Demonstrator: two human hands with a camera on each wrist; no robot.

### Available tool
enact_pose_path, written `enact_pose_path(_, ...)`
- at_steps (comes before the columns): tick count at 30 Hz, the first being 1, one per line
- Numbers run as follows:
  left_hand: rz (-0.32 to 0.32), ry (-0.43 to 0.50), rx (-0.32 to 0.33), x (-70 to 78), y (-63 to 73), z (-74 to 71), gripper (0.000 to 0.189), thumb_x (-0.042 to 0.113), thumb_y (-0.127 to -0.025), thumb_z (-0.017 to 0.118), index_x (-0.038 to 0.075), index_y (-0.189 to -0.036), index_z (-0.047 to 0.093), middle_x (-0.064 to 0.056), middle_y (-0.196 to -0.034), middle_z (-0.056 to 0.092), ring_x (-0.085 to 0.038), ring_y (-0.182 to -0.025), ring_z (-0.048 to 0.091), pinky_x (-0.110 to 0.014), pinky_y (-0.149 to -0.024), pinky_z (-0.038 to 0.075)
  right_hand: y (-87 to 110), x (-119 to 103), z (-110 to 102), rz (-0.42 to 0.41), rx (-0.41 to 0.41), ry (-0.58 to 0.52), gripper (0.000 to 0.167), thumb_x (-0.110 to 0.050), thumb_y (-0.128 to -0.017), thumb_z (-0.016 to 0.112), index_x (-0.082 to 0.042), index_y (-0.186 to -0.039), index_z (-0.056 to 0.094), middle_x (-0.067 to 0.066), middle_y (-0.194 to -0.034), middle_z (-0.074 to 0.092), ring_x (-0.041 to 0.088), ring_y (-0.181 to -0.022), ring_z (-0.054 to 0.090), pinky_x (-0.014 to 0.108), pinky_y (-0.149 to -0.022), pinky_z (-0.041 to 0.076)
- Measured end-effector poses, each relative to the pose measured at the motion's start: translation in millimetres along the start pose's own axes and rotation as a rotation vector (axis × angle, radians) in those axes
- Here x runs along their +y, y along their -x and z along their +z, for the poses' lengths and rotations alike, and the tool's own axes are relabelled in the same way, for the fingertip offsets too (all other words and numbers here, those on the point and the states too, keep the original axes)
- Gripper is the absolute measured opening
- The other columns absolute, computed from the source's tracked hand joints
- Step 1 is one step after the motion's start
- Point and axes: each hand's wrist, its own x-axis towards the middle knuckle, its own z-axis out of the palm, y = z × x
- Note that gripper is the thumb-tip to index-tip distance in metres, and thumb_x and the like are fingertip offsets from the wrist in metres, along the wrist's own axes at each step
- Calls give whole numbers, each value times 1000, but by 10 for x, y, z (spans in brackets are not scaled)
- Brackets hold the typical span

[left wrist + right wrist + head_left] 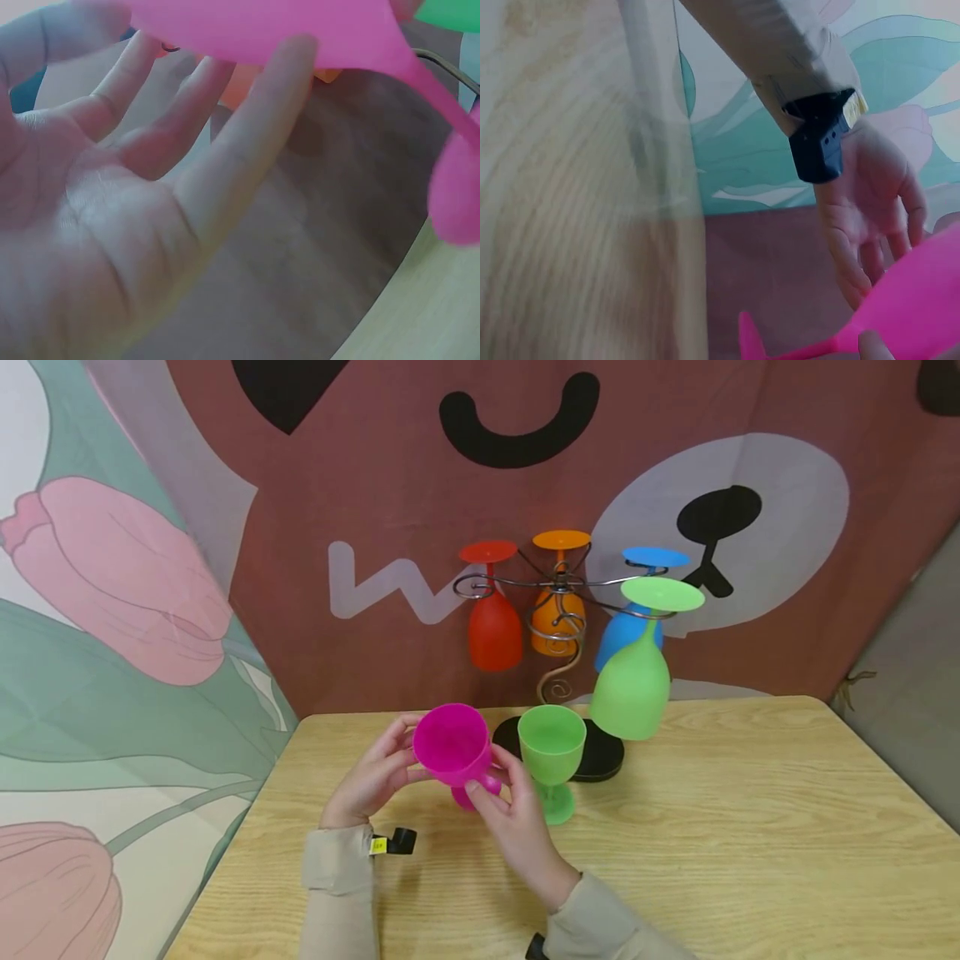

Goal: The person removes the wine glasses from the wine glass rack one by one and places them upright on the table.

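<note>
Above the table, a pink goblet [452,747] is held between both hands, its mouth tipped toward the head camera. My left hand [377,777] holds the bowl from the left; the left wrist view shows its fingers [262,127] lying along the underside. From the right, my right hand [517,827] grips the bowl low down, thumb on the near side and fingers partly hidden behind. The goblet's stem and foot [457,187] extend below the bowl. Just right of the hands, a light green goblet [552,747] stands upright on the table.
Behind stands a curly metal rack [558,583] on a black base [603,760]. Upside down from its arms hang a red goblet [495,635], an orange one [551,627], a blue one [622,631] and a light green one [633,693]. A printed curtain [360,485] backs the wooden table [750,827].
</note>
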Motion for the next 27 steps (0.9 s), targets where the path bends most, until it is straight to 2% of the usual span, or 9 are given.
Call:
enact_pose_path(4,-18,14,-51,-20,-7,1,43,2,-103,49,14,-144,42,-7,-138,52,-21,-119,59,-43,-95,56,3,22,15,48,22,35,60,-18,-102,62,-3,-152,32,16,-149,39,34,-130,47,33,-100,53)
enact_pose_path(8,-40,35,-74,-54,-22,11,48,4,-102,52,15,-147,40,-9,-144,47,-23,-125,55,-44,-98,55,-10,42,14,79,45,24,58,-20,-103,62,-5,-150,32,14,-150,38,32,-129,49,35,-101,51)
enact_pose_path(13,-77,39,-78,-91,-31,16,54,10,-101,58,14,-150,36,-13,-149,44,-26,-127,55,-44,-99,54,-9,113,22,95,75,2,60,-20,-102,63,-3,-150,31,16,-149,39,32,-128,51,36,-101,52)
enact_pose_path(20,-96,31,-81,-143,-57,16,55,13,-101,58,11,-151,34,-18,-151,39,-26,-129,53,-46,-100,53,16,210,46,126,104,-45,62,-21,-102,62,-4,-152,29,15,-150,39,33,-131,50,37,-102,52)
enact_pose_path(27,-122,70,-73,-226,-101,40,54,15,-102,59,12,-150,35,-15,-146,45,-26,-128,54,-50,-100,53,13,258,54,142,153,-74,63,-21,-102,62,0,-152,29,19,-149,41,35,-131,51,34,-103,51)
